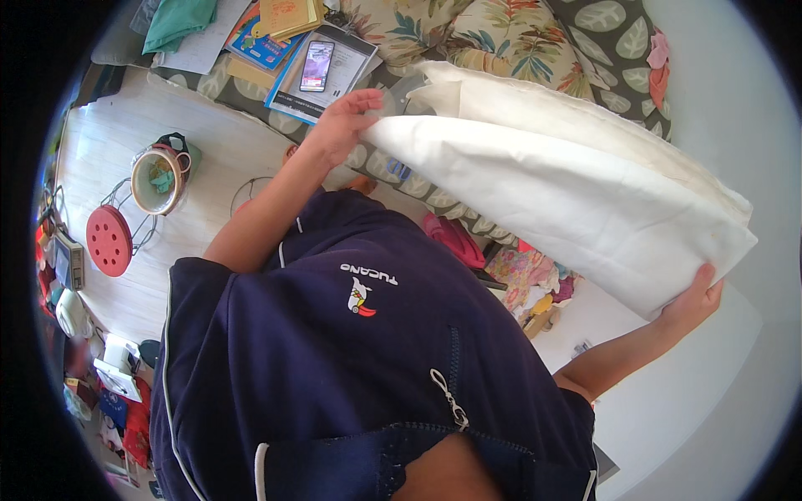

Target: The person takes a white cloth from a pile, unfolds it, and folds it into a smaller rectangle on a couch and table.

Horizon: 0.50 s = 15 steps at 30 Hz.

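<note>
A folded white cloth (532, 181) stretches between my two hands, above a cushioned seat with a leaf-print cover. My left hand (338, 128) grips its narrow left end, with some fingers extended past the edge. At the lower right corner, my right hand (692, 300) holds the cloth with the thumb on top; its other fingers are mostly hidden. Several layers with frayed, cream-coloured edges show along the far side. The near layer hangs smooth, with a few creases.
A smartphone (317, 66) lies on papers beside books (266, 41). Floral cushions (507, 41) rest beyond the cloth. On the floor at left stand a lined bin (156, 181) and a red round stool (109, 241). Folded clothes (523, 275) sit below the seat.
</note>
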Motion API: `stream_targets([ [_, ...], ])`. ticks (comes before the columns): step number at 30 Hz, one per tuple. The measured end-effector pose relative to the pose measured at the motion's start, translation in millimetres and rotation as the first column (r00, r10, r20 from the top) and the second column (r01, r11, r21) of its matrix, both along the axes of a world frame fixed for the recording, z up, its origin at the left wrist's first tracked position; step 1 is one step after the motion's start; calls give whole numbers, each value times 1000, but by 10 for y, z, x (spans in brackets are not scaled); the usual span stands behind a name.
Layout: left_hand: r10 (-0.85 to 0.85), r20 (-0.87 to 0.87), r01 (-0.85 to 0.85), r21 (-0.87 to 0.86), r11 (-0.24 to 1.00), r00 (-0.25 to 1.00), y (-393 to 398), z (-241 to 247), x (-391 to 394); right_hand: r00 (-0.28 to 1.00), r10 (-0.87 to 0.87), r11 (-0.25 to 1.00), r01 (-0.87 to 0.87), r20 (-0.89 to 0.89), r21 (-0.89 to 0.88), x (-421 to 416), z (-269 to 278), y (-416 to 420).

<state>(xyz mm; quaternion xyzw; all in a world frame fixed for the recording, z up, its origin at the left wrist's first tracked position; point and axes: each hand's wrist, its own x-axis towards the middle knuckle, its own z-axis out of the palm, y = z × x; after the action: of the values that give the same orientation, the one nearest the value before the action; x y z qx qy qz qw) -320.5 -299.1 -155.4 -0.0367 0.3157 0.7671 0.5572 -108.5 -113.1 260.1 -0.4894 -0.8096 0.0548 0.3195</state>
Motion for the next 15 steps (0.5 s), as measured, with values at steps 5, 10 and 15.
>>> stream_targets([
  [5, 139, -187, -200, -370, 907, 973, -48, -769, -311, 999, 40, 995, -39, -13, 91, 129, -12, -88],
  [10, 131, -519, -289, -236, 928, 845, 177, -153, -1002, 961, 215, 947, -249, 174, 203, 243, -62, -511],
  [15, -201, -877, 365, -31, 930, 437, 869, 984, -663, 775, 519, 812, -579, 360, 78, 283, -21, -844],
])
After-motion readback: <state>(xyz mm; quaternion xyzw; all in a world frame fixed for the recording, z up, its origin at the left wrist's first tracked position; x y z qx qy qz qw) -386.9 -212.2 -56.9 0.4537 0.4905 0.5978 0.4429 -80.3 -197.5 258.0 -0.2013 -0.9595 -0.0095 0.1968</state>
